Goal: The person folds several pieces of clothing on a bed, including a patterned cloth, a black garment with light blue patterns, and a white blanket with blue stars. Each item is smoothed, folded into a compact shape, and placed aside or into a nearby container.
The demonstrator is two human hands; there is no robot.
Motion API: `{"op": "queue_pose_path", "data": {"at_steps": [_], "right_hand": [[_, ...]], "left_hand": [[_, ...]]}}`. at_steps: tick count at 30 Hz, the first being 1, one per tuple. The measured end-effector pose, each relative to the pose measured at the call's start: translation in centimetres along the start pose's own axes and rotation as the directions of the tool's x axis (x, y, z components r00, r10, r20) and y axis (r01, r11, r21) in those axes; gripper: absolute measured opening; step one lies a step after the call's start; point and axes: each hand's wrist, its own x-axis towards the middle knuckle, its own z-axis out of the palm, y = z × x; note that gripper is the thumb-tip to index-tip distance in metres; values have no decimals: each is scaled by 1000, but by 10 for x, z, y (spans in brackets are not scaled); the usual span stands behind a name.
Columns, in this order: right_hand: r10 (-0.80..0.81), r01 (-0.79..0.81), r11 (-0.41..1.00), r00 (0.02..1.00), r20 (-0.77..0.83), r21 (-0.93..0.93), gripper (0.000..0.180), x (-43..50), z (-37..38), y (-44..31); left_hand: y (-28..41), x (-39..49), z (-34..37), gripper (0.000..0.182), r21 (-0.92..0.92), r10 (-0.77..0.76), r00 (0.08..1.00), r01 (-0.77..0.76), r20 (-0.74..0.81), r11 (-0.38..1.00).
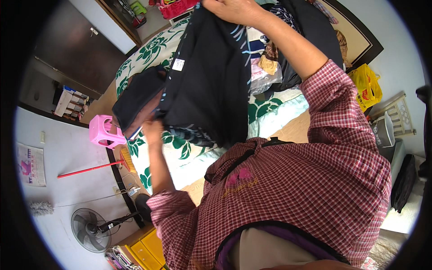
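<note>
A black garment [212,77] with blue-and-white patterned edges and a white label hangs over the bed, its plain inner side facing me. My right hand [233,10] grips its top edge near the upper rim of the view. At its lower left corner is my left hand [153,130], blurred by motion; the edge runs straight between both hands, and the left fingers seem closed on it. Beside that hand lies a folded black and brown garment [138,98] on the bed. Beneath everything spreads a white bedcover [189,168] with green flowers.
A pile of dark clothes [314,37] and a clear plastic bag [268,81] lie on the bed's right side. Left of the bed stand a pink plastic stool [104,131], a red-handled broom [91,169] and a fan [91,229]. A yellow bag [366,86] is at the right.
</note>
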Motion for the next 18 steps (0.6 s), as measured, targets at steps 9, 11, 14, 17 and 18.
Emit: {"op": "queue_pose_path", "data": {"at_steps": [9, 11, 14, 17, 18], "right_hand": [[-30, -14, 911, 994, 101, 412, 12, -14, 28, 18], [-46, -18, 957, 976, 214, 289, 19, -11, 18, 6], [-155, 111, 983, 926, 344, 143, 24, -7, 6, -6], [-60, -22, 960, 958, 281, 280, 19, -5, 4, -8], [-52, -40, 930, 970, 236, 366, 15, -5, 6, -8]], "left_hand": [[129, 39, -112, 29, -299, -110, 967, 177, 230, 938], [141, 41, -120, 30, -275, -120, 989, 139, 87, 951], [151, 34, -130, 30, -164, -18, 999, 22, 26, 986], [164, 16, -138, 30, -28, 143, 987, -141, 68, 990], [168, 8, -141, 30, 25, 195, 972, -199, 131, 980]]}}
